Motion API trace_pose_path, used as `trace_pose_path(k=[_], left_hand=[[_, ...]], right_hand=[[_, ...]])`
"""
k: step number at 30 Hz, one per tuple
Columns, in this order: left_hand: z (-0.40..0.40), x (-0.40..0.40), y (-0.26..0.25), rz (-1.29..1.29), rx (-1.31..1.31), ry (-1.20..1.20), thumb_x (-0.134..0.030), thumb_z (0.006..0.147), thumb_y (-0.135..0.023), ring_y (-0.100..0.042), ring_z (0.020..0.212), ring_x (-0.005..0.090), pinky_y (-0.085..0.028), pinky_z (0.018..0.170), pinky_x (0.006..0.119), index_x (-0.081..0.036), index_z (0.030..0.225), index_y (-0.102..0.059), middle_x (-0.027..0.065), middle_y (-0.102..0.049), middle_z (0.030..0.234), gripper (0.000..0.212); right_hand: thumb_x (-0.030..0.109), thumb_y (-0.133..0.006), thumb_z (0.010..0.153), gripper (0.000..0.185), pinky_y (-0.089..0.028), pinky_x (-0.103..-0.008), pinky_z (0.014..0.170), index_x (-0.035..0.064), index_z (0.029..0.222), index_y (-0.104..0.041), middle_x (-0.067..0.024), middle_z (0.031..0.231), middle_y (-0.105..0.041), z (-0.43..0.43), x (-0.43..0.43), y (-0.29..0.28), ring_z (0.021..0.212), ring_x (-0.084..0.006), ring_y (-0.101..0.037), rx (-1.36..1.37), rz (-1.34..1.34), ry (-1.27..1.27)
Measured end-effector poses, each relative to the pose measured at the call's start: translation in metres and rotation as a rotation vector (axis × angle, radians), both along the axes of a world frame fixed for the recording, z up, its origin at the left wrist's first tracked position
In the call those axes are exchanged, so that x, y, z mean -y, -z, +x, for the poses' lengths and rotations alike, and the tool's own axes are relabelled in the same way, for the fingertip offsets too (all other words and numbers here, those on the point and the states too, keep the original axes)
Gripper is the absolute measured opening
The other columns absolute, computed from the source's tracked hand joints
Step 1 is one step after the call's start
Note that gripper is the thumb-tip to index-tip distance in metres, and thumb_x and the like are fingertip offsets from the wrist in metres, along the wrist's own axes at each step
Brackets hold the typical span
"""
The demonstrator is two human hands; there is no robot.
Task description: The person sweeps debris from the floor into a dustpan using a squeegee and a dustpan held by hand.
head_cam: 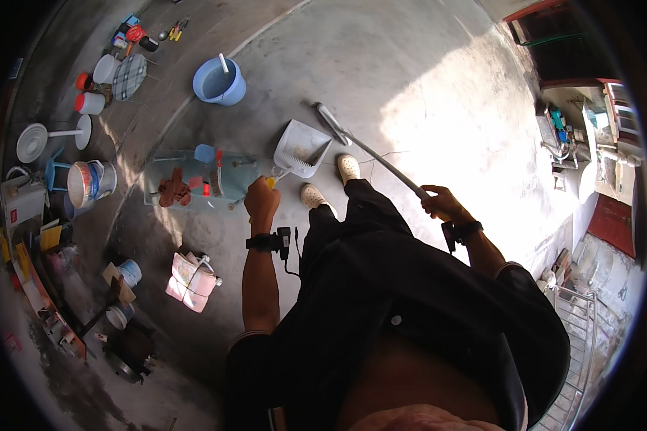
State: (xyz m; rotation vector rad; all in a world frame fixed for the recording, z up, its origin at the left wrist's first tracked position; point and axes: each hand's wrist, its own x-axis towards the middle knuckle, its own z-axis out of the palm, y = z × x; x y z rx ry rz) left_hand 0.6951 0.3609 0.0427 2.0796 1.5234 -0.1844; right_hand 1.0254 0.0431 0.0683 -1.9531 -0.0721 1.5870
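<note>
My left hand (262, 202) is closed around the yellow handle of a white long-handled dustpan (296, 148), which rests on the concrete floor with some dark debris in its pan. My right hand (443, 203) grips the grey pole of a broom (384, 162). The broom's head (332, 124) lies on the floor close to the dustpan's right edge, bristles toward the pan. Whether head and pan touch, I cannot tell. Both wrists wear black straps with small devices. My beige clogs (348, 167) stand just below the dustpan.
A blue bucket (231, 94) of water stands beyond the dustpan. Left of my left hand, a low glass table (156, 167) holds a reddish-brown cloth, a brush and small items. Farther left are stools, buckets and a folded pink bundle (191, 283). Metal railings (587, 334) rise at lower right.
</note>
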Motion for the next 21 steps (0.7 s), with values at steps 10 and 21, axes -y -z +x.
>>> trace_pose_path(k=[10, 21], left_hand=[[-0.004, -0.005, -0.011, 0.021, -0.028, -0.024, -0.010, 0.067, -0.056, -0.059, 0.086, 0.0376, -0.048, 0.075, 0.043, -0.003, 0.093, -0.062, 0.0186, -0.064, 0.090, 0.027], [0.003, -0.002, -0.029, -0.038, -0.136, -0.040, -0.011, 0.066, -0.056, -0.059, 0.087, 0.0375, -0.048, 0.076, 0.044, -0.005, 0.099, -0.062, 0.0187, -0.063, 0.092, 0.034]], right_hand=[[0.000, -0.052, 0.078, 0.025, -0.040, -0.0261, 0.040, -0.0006, 0.103, -0.049, -0.0066, 0.069, -0.052, 0.118, -0.015, 0.082, 0.052, -0.0132, -0.049, 0.161, 0.115, 0.222], [0.003, -0.056, 0.074, 0.023, -0.047, -0.0314, 0.041, 0.0010, 0.097, -0.053, -0.0116, 0.062, -0.056, 0.033, -0.043, 0.050, 0.048, -0.0189, -0.057, 0.249, -0.156, -0.291]])
